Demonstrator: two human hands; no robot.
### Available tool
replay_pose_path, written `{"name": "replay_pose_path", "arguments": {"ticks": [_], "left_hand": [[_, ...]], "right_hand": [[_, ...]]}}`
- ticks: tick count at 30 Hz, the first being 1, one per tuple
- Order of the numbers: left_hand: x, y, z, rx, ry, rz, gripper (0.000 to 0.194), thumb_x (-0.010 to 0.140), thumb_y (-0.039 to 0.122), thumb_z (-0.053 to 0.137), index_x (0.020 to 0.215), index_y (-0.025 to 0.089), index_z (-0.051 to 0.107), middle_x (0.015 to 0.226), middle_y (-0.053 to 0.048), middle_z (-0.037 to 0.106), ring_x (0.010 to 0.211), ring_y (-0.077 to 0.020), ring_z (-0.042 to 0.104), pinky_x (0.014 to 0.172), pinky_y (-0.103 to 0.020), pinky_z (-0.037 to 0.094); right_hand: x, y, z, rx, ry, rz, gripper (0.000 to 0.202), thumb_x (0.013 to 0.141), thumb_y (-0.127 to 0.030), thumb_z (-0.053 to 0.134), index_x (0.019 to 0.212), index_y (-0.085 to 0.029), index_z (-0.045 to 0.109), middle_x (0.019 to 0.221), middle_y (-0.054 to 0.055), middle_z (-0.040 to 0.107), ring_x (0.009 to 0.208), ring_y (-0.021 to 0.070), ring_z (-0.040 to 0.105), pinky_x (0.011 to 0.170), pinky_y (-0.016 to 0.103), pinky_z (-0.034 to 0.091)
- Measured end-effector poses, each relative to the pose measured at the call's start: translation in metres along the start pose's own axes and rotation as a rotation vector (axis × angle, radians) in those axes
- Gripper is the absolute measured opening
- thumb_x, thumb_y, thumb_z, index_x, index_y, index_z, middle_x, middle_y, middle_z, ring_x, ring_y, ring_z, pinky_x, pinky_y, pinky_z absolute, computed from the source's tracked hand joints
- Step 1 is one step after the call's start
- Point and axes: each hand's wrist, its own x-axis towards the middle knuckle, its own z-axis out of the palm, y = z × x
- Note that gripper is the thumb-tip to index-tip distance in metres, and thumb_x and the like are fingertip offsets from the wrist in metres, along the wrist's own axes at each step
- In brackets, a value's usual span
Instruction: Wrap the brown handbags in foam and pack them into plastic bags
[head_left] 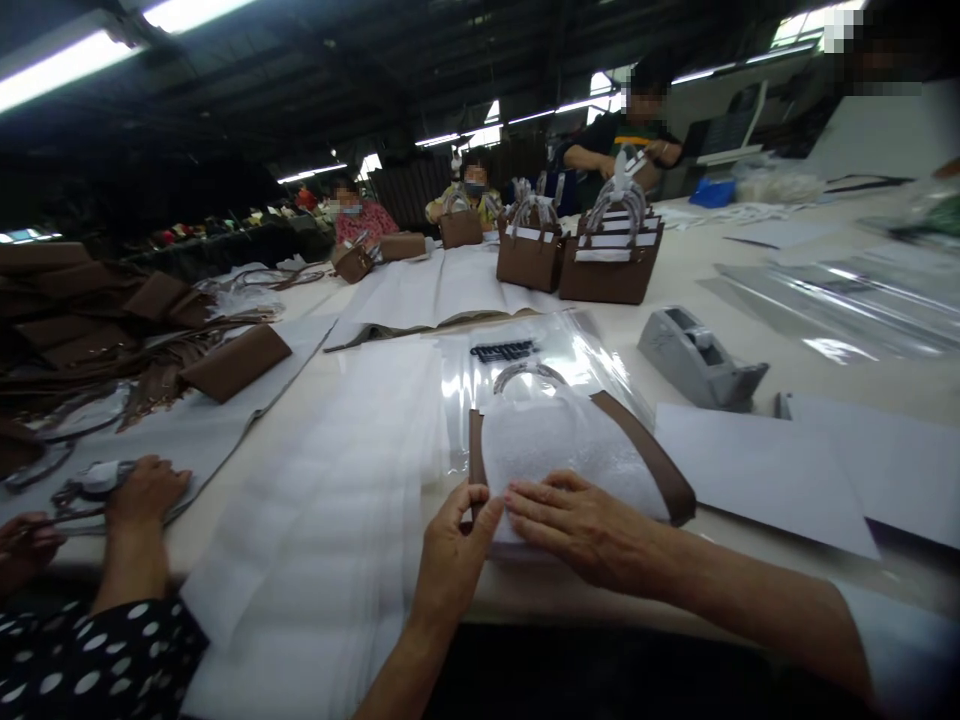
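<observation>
A brown handbag (681, 490) lies flat on the table in front of me, its wrapped handle (531, 376) pointing away. A white foam sheet (570, 440) covers most of its front, leaving brown strips at both sides. My left hand (459, 535) grips the bag's near left corner, thumb against the sheet's edge and fingers at the brown side. Fingers stretched out and close together, my right hand (581, 520) rests flat on the sheet's near part. Under and beyond the bag spreads a clear plastic bag (465, 375) with dark printing.
White sheets (337, 480) are piled at left; a grey tape dispenser (697, 355) and white cards (757, 475) lie at right. Finished handbags (611, 265) stand farther back. A co-worker's hand (146, 490) works at far left near stacked brown pieces (236, 362). Other people stand across the table.
</observation>
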Motion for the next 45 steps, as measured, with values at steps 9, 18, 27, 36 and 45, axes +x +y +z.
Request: {"name": "replay_pose_path", "arguments": {"ticks": [9, 18, 27, 36, 45], "left_hand": [[0.002, -0.004, 0.001, -0.022, 0.029, -0.104, 0.042, 0.064, 0.046, 0.065, 0.096, 0.02, 0.054, 0.092, -0.001, 0.061, 0.089, -0.0182, 0.055, 0.072, -0.023, 0.045], [0.003, -0.004, -0.001, -0.017, -0.021, -0.136, 0.047, 0.065, 0.049, 0.064, 0.101, 0.021, 0.052, 0.093, -0.003, 0.062, 0.079, -0.0173, 0.058, 0.062, -0.025, 0.048], [-0.001, 0.014, 0.005, -0.131, -0.008, -0.179, 0.043, 0.061, 0.045, 0.068, 0.094, 0.021, 0.053, 0.082, 0.002, 0.061, 0.069, -0.0132, 0.056, 0.055, -0.021, 0.047], [-0.001, 0.028, 0.029, -0.205, 0.234, -0.201, 0.043, 0.062, 0.046, 0.068, 0.094, 0.02, 0.055, 0.075, 0.003, 0.058, 0.062, -0.0101, 0.052, 0.047, -0.017, 0.04], [-0.013, 0.009, 0.033, -0.019, 0.25, -0.193, 0.04, 0.066, 0.046, 0.064, 0.095, 0.02, 0.053, 0.089, -0.001, 0.063, 0.085, -0.0165, 0.056, 0.076, -0.025, 0.045]], "right_hand": [[-0.078, -0.003, -0.046, 0.093, 0.78, 0.893, 0.016, 0.087, -0.024, 0.043, 0.088, -0.017, 0.058, 0.092, 0.005, 0.062, 0.087, 0.0147, 0.058, 0.078, 0.028, 0.047], [-0.11, -0.037, 0.029, 0.179, 0.685, 1.09, 0.026, 0.075, -0.042, 0.059, 0.081, -0.017, 0.058, 0.123, 0.012, 0.049, 0.114, 0.0245, 0.046, 0.093, 0.039, 0.04], [-0.094, -0.033, 0.023, 0.219, 0.715, 1.039, 0.022, 0.078, -0.034, 0.056, 0.066, -0.016, 0.054, 0.109, 0.009, 0.05, 0.096, 0.0207, 0.051, 0.081, 0.034, 0.044], [-0.114, -0.019, 0.007, 0.477, 0.625, 1.025, 0.025, 0.081, -0.033, 0.052, 0.061, -0.017, 0.05, 0.062, 0.0, 0.049, 0.06, 0.012, 0.048, 0.056, 0.023, 0.037], [-0.13, -0.008, 0.011, 0.647, 0.469, 1.023, 0.025, 0.08, -0.037, 0.053, 0.065, -0.017, 0.056, 0.069, 0.001, 0.058, 0.067, 0.0143, 0.054, 0.062, 0.023, 0.041]]}}
